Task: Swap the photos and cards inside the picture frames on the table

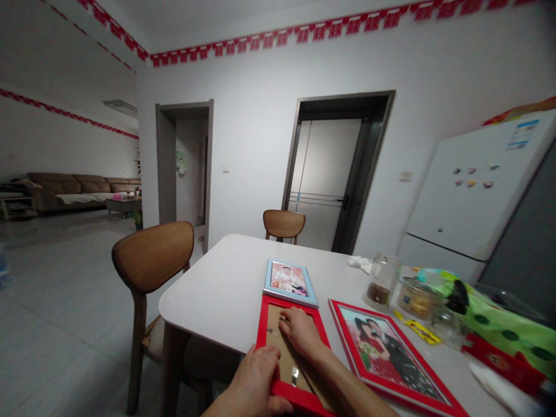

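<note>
A red picture frame (263, 324) lies face down in front of me, with its brown backing board (284, 362) and small metal fittings showing. My left hand (260, 373) is closed around its near left side, thumb along the near edge. Across the board reaches my right hand (299, 330), its fingers bent and close together, tips down on the far part of the backing. Whether anything is pinched under them is hidden. Touching the far end lies a light-blue frame (291, 281) with a photo. To the right is a larger red-edged framed photo (386, 353) of two people, face up.
The white table (204, 289) also bears a glass jar (382, 281), a lidded container (417, 296), a yellow item (419, 330) and a green patterned bag (499, 321) at right. Wooden chairs stand left (156, 255) and beyond (284, 223). A white fridge (469, 191) is behind.
</note>
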### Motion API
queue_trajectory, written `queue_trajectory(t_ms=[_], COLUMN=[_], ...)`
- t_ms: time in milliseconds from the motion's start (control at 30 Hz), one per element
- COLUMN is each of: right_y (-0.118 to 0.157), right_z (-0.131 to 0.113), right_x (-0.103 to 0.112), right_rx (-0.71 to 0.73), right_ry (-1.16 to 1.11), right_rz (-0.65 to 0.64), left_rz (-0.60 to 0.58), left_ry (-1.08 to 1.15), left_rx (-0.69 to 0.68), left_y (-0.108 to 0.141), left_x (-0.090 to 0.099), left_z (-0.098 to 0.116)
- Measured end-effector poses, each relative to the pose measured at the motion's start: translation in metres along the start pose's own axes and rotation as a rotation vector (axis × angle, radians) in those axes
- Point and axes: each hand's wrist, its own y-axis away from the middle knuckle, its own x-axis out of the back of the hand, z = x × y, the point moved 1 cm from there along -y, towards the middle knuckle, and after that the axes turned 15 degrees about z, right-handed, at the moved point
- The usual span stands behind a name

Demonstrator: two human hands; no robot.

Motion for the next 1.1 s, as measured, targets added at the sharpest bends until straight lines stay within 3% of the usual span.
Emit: queue_trajectory(t_ms=[200,400,500,600,700,800,900,1000,1067,1100], right_y=[-0.021,-0.028,-0.027,-0.019,-0.004,0.013,0.029,0.047,0.059,0.065], right_z=[0.024,0.034,0.035,0.033,0.033,0.042,0.057,0.060,0.045,0.032], right_x=[-0.022,-0.025,-0.019,-0.008,0.009,0.034,0.056,0.059,0.045,0.036], right_rx=[-0.202,-0.293,-0.294,-0.280,-0.274,-0.287,-0.485,-0.781,-0.929,-0.983], right_ry=[0.055,0.012,-0.079,-0.208,-0.322,-0.415,-0.597,-0.858,-1.128,-1.290], right_rz=[0.088,0.124,0.141,0.153,0.161,0.183,0.330,0.496,0.410,0.285], left_rz=[-0.023,-0.042,-0.085,-0.129,-0.145,-0.140,-0.017,0.201,0.347,0.406], left_ry=[0.014,-0.018,-0.046,-0.085,-0.086,-0.065,0.009,0.216,0.415,0.514], left_rx=[-0.013,0.021,-0.005,-0.036,-0.064,-0.079,-0.077,0.001,0.099,0.142], left_y=[0.003,0.003,0.003,0.002,-0.001,-0.003,-0.004,-0.008,-0.012,-0.015], left_x=[-0.012,0.001,0.002,-0.012,-0.029,-0.033,-0.017,0.006,0.016,0.018], left_z=[-0.007,0.003,0.009,0.018,0.027,0.027,0.025,0.035,0.047,0.054])
